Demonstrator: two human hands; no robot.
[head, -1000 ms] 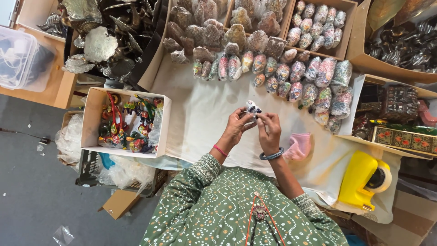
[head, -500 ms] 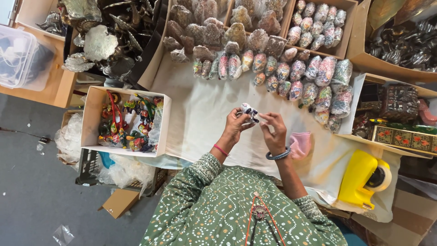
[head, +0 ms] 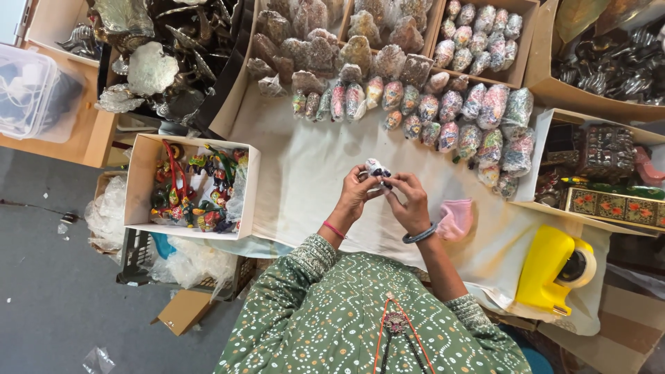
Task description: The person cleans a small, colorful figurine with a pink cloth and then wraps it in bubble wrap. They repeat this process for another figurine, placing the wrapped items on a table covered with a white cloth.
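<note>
1. Left hand [head: 357, 194] and right hand [head: 409, 202] are raised together over the cloth-covered tabletop [head: 305, 180], fingertips meeting.
2. Both hands grasp a small ornament [head: 377, 168], white with dark spots, held between the fingertips above the cloth; finer detail too small to tell.
3. Left wrist carries a thin red band [head: 334, 229]; right wrist a grey bangle [head: 420, 235].
4. A pink cloth [head: 456, 218] lies on the tabletop just beside the right wrist.
5. A yellow tape dispenser [head: 551, 270] sits near the tabletop's right corner, well apart from the hands.
6. Rows of wrapped ornaments [head: 450, 118] lie on the cloth beyond the hands, running toward the right edge.
7. A white box [head: 138, 180] of coloured figurines stands to the left of the tabletop, beside the left forearm.
8. A clear plastic bin [head: 31, 93] stands far left on a wooden surface.
9. Person wears a green dotted garment [head: 312, 318].
</note>
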